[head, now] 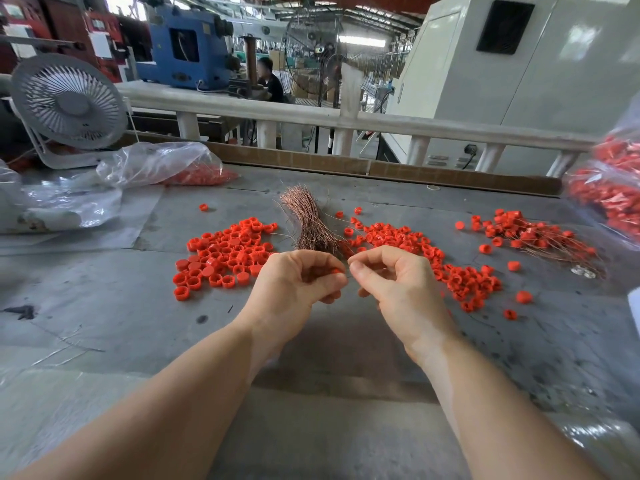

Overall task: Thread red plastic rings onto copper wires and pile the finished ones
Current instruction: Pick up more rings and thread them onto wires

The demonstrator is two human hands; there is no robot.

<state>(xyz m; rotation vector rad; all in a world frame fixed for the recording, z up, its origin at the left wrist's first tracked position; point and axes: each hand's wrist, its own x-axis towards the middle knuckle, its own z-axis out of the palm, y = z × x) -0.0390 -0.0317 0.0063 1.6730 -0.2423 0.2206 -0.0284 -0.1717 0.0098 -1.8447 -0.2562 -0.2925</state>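
1. Left hand (298, 282): fingers curled, pinching a red ring (335, 270) at the fingertips, held above the grey table (104, 306).
2. Right hand (391, 275): thumb and forefinger pinched together just beside the ring; looks like a thin wire between them, too fine to confirm.
3. Copper wire bundle (308, 220) lies on the table just behind both hands.
4. Loose ring pile (225, 251) left of the bundle; second pile (422, 254) to its right.
5. Finished pile (530, 237), rings on wires, far right.
6. Bags of red parts: one back left (166, 164), one at right edge (609, 192). White fan (69, 102) back left.
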